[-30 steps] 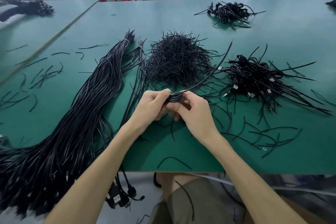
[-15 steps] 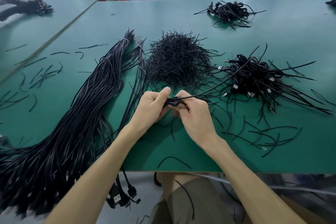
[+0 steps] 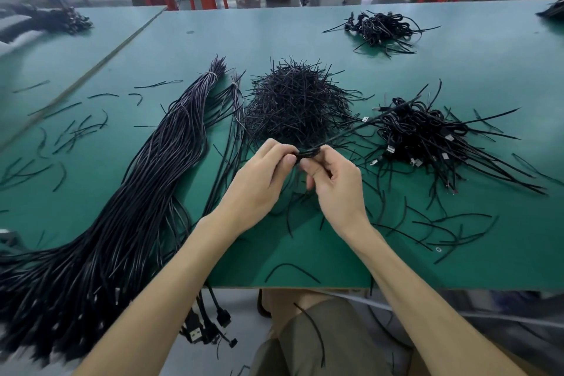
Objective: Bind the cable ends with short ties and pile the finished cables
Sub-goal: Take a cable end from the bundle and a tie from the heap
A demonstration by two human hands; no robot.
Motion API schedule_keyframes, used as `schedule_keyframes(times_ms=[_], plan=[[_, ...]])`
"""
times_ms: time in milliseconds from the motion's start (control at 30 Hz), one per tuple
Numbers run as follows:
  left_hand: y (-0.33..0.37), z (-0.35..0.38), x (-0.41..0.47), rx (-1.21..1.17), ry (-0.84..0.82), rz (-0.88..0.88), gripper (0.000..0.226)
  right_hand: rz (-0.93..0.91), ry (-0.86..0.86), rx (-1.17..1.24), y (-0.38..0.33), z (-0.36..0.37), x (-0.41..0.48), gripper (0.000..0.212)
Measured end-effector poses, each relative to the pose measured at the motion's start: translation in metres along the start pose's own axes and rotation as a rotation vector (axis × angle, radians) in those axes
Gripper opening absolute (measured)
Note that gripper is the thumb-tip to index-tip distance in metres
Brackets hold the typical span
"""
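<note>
A small coil of black cable (image 3: 308, 152) is held above the green table (image 3: 305, 256) between my two hands. My left hand (image 3: 259, 180) pinches the coil from the left. My right hand (image 3: 332, 183) pinches it from the right with thumb and forefinger. The cable's loose end runs up and right to a silver plug (image 3: 365, 119). Behind the hands lies a heap of short black ties (image 3: 296, 107). A pile of bound cables (image 3: 427, 137) sits on the right. A long bundle of loose cables (image 3: 128, 204) stretches down the left.
Stray ties (image 3: 439, 229) lie scattered on the table at right and at left (image 3: 70, 131). A second small pile of cables (image 3: 381, 29) sits at the far back right. Cable plugs (image 3: 207, 327) hang over the table's front edge. Red stools stand beyond the table.
The cable's free end has swung down and to the right, toward the pile of bound cables. My right hand's fingers have shifted on the coil, and both hands stay at the same place.
</note>
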State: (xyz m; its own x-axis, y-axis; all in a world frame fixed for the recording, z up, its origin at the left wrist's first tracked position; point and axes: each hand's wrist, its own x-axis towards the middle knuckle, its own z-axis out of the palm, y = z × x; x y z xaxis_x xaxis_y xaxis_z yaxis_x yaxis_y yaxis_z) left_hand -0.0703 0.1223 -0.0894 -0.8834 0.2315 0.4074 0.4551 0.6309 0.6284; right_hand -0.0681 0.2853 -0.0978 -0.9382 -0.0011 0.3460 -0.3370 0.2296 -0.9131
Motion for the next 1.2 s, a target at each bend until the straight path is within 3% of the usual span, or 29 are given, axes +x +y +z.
schedule_keyframes(times_ms=[133,267,433,633,767,833,933,1000,1133,1200], plan=[[0.013,-0.008,-0.003,0.098,-0.071,-0.151,0.044,-0.021,-0.017,-0.041,-0.003,0.001,-0.002,0.026],[0.028,-0.025,-0.005,-0.065,-0.146,-0.231,0.051,-0.061,-0.061,-0.036,-0.014,-0.003,-0.004,0.024],[0.033,-0.057,-0.007,-0.426,-0.228,-0.265,0.037,-0.171,-0.141,-0.046,-0.035,-0.011,0.003,0.023],[0.038,-0.06,-0.014,-0.487,-0.194,-0.198,0.018,-0.178,-0.198,-0.038,-0.04,-0.013,0.004,0.022],[0.04,-0.06,-0.018,-0.342,-0.226,-0.059,0.091,-0.174,-0.18,-0.062,-0.037,-0.018,0.004,0.023],[0.038,-0.057,-0.019,-0.224,-0.215,-0.015,0.099,-0.158,-0.192,-0.054,-0.036,-0.019,0.003,0.02],[0.043,-0.06,-0.02,0.134,-0.163,0.149,0.102,-0.124,-0.224,-0.023,-0.036,-0.02,0.001,0.029],[0.047,-0.063,-0.02,0.324,-0.14,0.267,0.091,-0.123,-0.244,-0.022,-0.037,-0.021,0.001,0.029],[0.051,-0.065,-0.021,0.436,-0.049,0.379,0.067,-0.166,-0.253,-0.037,-0.044,-0.023,0.0,0.057],[0.052,-0.062,-0.021,0.48,-0.003,0.439,0.057,-0.197,-0.253,-0.066,-0.047,-0.023,-0.002,0.062]])
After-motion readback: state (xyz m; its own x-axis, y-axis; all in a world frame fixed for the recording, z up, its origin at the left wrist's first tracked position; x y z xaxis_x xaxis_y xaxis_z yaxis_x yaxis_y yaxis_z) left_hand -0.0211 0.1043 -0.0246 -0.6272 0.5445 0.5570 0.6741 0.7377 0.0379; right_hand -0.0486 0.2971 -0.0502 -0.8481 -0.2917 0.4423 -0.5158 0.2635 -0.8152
